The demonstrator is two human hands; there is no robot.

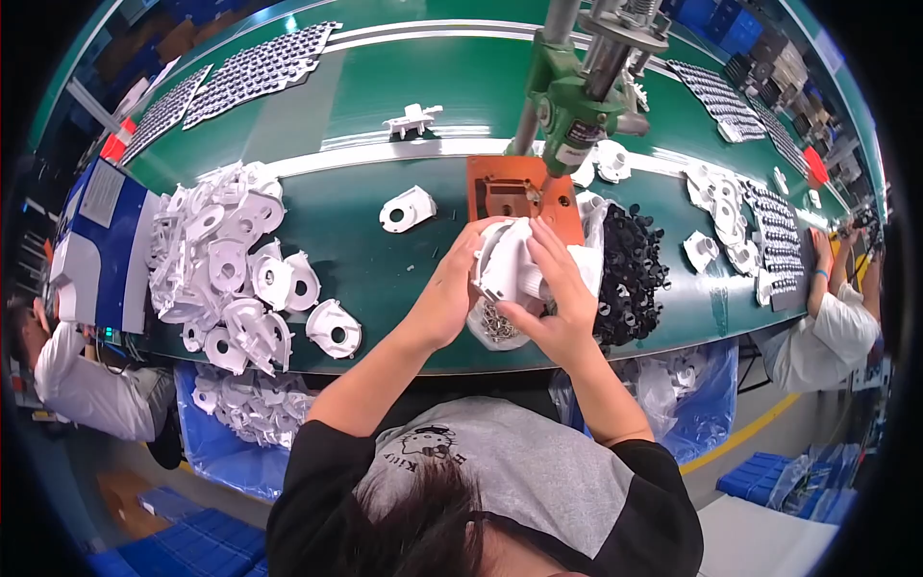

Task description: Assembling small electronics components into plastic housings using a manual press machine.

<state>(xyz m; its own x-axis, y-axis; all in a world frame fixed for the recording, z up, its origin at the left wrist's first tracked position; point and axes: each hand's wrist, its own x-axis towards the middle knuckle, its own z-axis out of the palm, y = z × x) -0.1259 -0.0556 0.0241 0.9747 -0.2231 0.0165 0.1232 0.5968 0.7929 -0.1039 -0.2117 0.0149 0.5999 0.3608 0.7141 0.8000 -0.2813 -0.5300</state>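
Both hands (452, 288) (562, 298) clasp upright white housing (510, 264).

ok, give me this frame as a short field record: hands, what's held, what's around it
left hand: grip on the left side of a white housing
right hand: grip on the same housing, fingers over its top
fixture: orange block just behind the housing, under a green press
left of hands: white pile on the green bench
right of hands: black parts in a heap
below hands: small metal bits in a clear bag
others: a person at each end of the bench
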